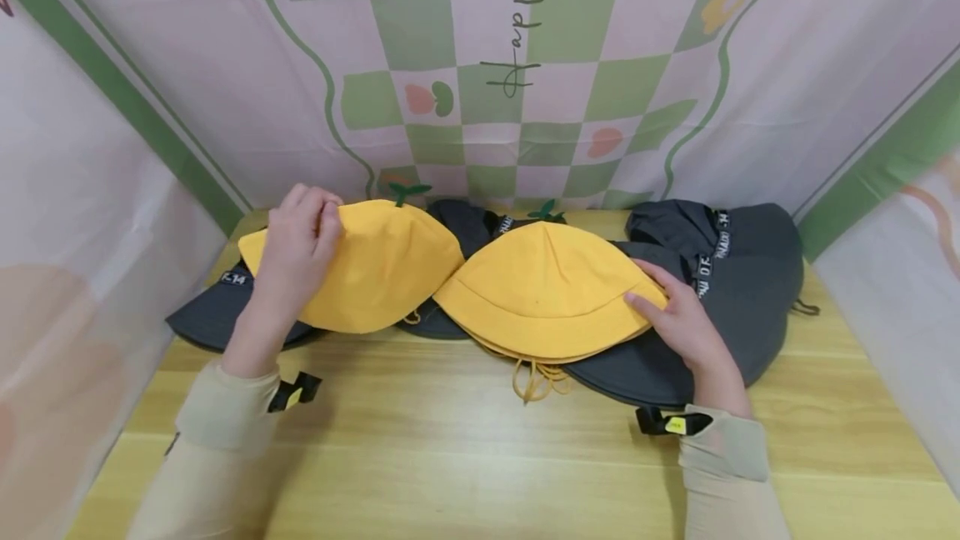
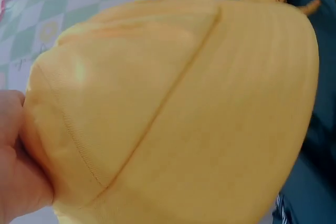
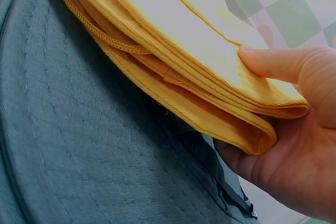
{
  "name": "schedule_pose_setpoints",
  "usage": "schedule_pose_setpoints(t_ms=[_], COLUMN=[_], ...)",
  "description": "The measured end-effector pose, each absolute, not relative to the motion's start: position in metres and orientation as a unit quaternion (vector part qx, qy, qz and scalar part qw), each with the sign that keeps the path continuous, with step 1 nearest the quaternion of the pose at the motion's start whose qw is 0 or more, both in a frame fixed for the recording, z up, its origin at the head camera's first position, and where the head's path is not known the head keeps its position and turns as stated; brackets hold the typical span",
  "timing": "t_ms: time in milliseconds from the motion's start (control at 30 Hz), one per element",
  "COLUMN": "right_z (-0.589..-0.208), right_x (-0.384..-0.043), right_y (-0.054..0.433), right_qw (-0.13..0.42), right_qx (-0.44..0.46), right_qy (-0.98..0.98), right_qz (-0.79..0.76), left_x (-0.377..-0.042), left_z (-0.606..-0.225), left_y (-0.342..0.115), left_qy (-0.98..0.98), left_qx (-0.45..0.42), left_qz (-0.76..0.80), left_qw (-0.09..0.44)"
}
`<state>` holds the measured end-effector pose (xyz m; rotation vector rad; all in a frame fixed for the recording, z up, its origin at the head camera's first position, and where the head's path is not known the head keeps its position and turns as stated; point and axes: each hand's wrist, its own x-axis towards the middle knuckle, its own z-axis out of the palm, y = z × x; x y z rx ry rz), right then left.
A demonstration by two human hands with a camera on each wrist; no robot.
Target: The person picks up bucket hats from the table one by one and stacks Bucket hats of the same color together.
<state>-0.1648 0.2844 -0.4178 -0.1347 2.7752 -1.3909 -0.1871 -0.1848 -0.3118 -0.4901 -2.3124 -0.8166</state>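
Observation:
My left hand (image 1: pixel 291 252) grips the left end of a yellow bucket hat (image 1: pixel 382 265) with a green sprout on its crown. That hat fills most of the left wrist view, its brim toward the right. My right hand (image 1: pixel 686 323) pinches the right edge of another yellow hat (image 1: pixel 547 290), thumb on top and fingers beneath. In the right wrist view, several folded yellow brim layers (image 3: pixel 184 61) lie between thumb and fingers, with a yellow cord (image 3: pixel 100 35) along them. Both yellow hats are over dark grey hats.
A dark hat (image 1: pixel 213 311) with white lettering lies at the left, partly covered. Another dark hat (image 1: pixel 461 223) shows between the yellow ones. Large dark hats (image 1: pixel 757 298) lie at the right. Behind the wooden table (image 1: pixel 450 457) hangs a checked curtain (image 1: pixel 495 48).

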Motion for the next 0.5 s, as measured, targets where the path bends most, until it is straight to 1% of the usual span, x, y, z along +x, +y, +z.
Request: schedule_pose_setpoints(t_ms=[200,367,433,500], right_z=[-0.419,-0.42,-0.42,-0.421], right_x=[-0.165,-0.166,-0.167,-0.167], right_y=[0.284,0.284,0.284,0.285], right_qw=[0.018,0.02,0.019,0.02], right_qx=[-0.043,-0.039,-0.038,-0.036], right_qy=[0.893,0.894,0.895,0.895], right_qz=[-0.447,-0.446,-0.444,-0.444], left_x=[-0.184,-0.178,-0.177,-0.177], left_z=[-0.309,-0.3,-0.297,-0.295], left_y=[-0.167,-0.159,-0.157,-0.154], left_qy=[-0.873,-0.852,-0.835,-0.82], left_qx=[-0.22,-0.231,-0.233,-0.232], left_qz=[-0.315,-0.323,-0.34,-0.367], left_qw=[0.302,0.342,0.363,0.373])
